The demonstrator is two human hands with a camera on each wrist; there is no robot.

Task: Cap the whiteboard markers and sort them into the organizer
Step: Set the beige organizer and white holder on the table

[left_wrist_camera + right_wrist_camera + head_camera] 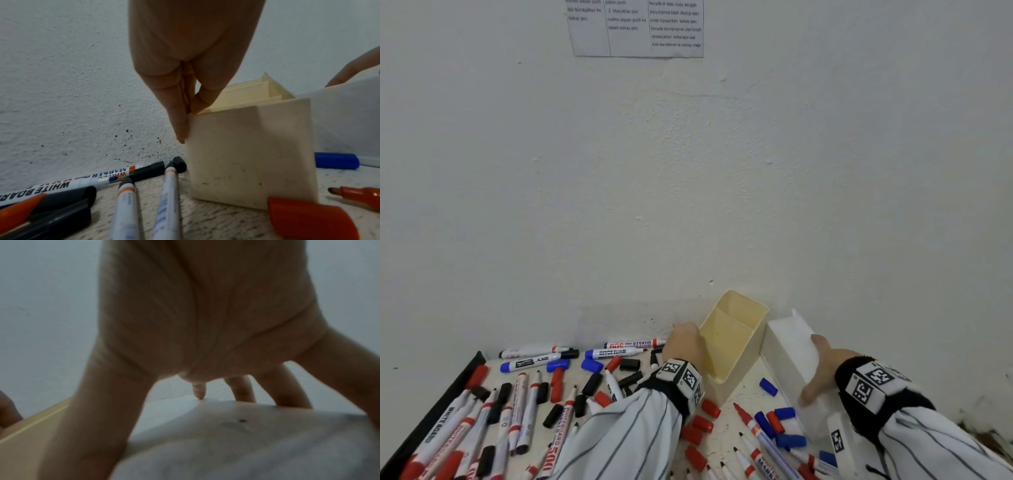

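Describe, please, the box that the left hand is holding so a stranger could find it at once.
Look where the table meets the wall. Two open boxes stand there; the left hand pinches the rim of the cream box. Its neighbour, the white box, is paler.

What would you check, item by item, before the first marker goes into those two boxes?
1. Left hand pinches the yellow organizer at its rim: ok.
2. Right hand grips the white organizer: ok.
3. Yellow organizer empty, divider visible: ok.
4. White organizer's inside free: cannot tell, hidden.
5. Markers capped: not ok; a red-tipped marker and others lie open, loose red caps beside them.
6. A hand free to pick up markers: not ok, both hold boxes.
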